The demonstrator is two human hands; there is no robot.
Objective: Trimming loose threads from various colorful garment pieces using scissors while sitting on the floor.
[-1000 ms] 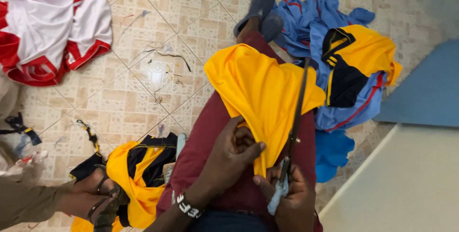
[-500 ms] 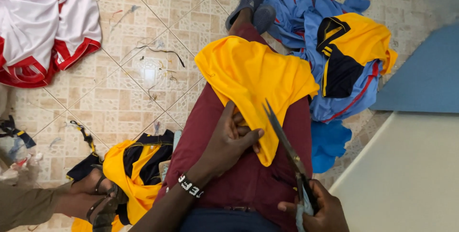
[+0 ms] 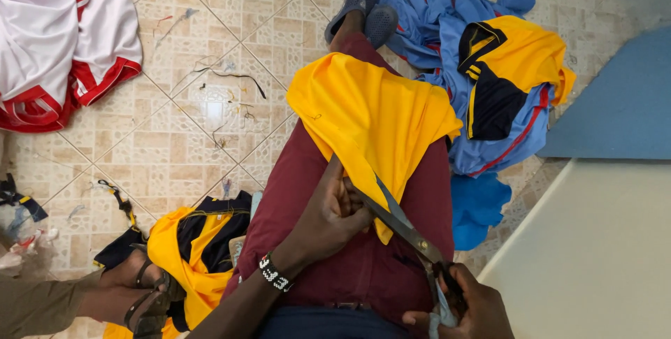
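Note:
A yellow piece of cloth (image 3: pixel 374 112) lies draped over my maroon-trousered thigh (image 3: pixel 349 255). My left hand (image 3: pixel 332 217), with a beaded bracelet at the wrist, pinches the cloth's lower edge. My right hand (image 3: pixel 465 307) grips the handles of large metal scissors (image 3: pixel 398 217). Their blades point up and left, and their tips meet the yellow cloth just beside my left fingers. My feet in grey shoes (image 3: pixel 363 0) rest on the tiled floor ahead.
A pile of blue and yellow-black garments (image 3: pixel 503 80) lies on the right, a white and red garment (image 3: pixel 59 38) top left, a yellow-black garment (image 3: pixel 189 248) bottom left. Another person's sandalled foot (image 3: pixel 143 293) rests there. A pale table edge (image 3: pixel 594 255) stands on the right. Thread scraps litter the tiles.
The scissors swung from upright beside the cloth to slanting in from the lower right, tips now at its lower edge. My right hand moved right and down. My left hand kept its hold.

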